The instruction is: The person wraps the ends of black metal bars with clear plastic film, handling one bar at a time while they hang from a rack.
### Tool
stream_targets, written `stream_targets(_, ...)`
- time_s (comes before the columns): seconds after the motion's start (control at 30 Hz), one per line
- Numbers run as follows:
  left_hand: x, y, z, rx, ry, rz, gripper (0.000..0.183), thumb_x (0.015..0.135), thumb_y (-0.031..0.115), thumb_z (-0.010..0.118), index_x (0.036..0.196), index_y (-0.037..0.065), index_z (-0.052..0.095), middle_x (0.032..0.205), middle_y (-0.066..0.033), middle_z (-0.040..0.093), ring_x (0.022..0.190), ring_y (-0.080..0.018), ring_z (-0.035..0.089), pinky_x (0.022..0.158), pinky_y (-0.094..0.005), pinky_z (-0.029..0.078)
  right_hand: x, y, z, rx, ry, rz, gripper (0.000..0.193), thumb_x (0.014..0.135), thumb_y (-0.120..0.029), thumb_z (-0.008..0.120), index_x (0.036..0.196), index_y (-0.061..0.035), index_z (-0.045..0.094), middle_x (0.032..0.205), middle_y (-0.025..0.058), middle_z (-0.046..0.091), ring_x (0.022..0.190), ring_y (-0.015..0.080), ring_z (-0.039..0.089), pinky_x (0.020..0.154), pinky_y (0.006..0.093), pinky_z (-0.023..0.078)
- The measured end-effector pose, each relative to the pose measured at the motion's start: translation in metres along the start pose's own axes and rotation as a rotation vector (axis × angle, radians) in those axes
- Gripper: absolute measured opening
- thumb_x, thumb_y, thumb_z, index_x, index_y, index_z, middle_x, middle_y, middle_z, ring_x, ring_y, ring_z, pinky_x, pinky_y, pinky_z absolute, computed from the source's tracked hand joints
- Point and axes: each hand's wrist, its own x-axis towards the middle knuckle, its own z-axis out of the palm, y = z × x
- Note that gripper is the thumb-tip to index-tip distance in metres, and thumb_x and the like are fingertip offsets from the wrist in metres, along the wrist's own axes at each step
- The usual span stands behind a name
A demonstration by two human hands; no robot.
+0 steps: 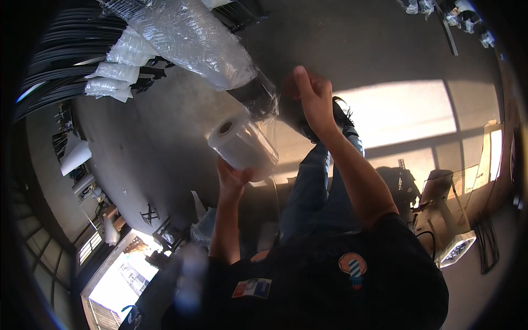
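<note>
My left hand grips a roll of clear stretch film from below, its round core facing up and left. Just above the roll hangs the dark end of a long bundle wrapped in shiny clear film. Loose film clings round that end; whether it runs unbroken to the roll I cannot make out. To the right of the bundle's end, my right hand is raised with the thumb up. Its fingers, partly in shadow, reach leftward apart from the thumb, and nothing shows in them.
Many long black profiles lie at the upper left, with film-wrapped ends beside the bundle. More wrapped ends show at the upper right. A pale stand-like object is at my right. My legs stand below the hands.
</note>
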Motion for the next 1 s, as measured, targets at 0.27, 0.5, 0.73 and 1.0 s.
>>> stream_targets(0.27, -0.015, -0.023, -0.025, -0.206, 0.310, 0.090, 0.088, 0.055, 0.035, 0.079, 0.122, 0.000, 0.033, 0.109, -0.0091, 0.048, 0.102, -0.0198, 0.049, 0.086, -0.0334, 0.043, 0.104, 0.047, 0.051, 0.300, -0.857, 0.329, 0.033, 0.088, -0.026, 0.044, 0.105, 0.0009, 0.054, 0.102, 0.0166, 0.058, 0.088, 0.0228, 0.059, 0.078, 0.0342, 0.046)
stream_targets(0.5, 0.016, -0.029, -0.035, -0.248, 0.368, 0.199, 0.071, 0.068, 0.021, 0.068, 0.125, 0.001, 0.029, 0.111, -0.0103, 0.046, 0.102, -0.0204, 0.048, 0.089, -0.0330, 0.040, 0.079, 0.040, 0.042, 0.195, -0.854, 0.520, 0.035, 0.088, -0.022, 0.043, 0.111, 0.0037, 0.049, 0.112, 0.0184, 0.054, 0.097, 0.0271, 0.056, 0.088, 0.0384, 0.043)
stream_targets(0.73, 0.110, -0.048, -0.020, -0.205, 0.208, -0.012, 0.048, 0.084, 0.010, 0.048, 0.127, 0.002, 0.027, 0.118, -0.0130, 0.042, 0.111, -0.0208, 0.041, 0.092, -0.0319, 0.035, 0.073, 0.048, 0.054, -0.217, -0.332, -0.044, 0.041, 0.080, -0.026, 0.053, 0.111, -0.0007, 0.046, 0.106, 0.0157, 0.055, 0.096, 0.0300, 0.054, 0.082, 0.0369, 0.044)
stream_targets(1.0, 0.022, -0.008, 0.044, -0.913, -0.048, -0.271, 0.047, 0.091, 0.032, 0.040, 0.125, 0.000, 0.035, 0.122, -0.0153, 0.044, 0.114, -0.0263, 0.042, 0.091, -0.0406, 0.040, 0.050, 0.001, 0.043, -0.647, 0.138, -0.208, 0.058, 0.062, -0.027, 0.067, 0.109, -0.0052, 0.040, 0.101, 0.0190, 0.053, 0.096, 0.0371, 0.052, 0.081, 0.0426, 0.043)
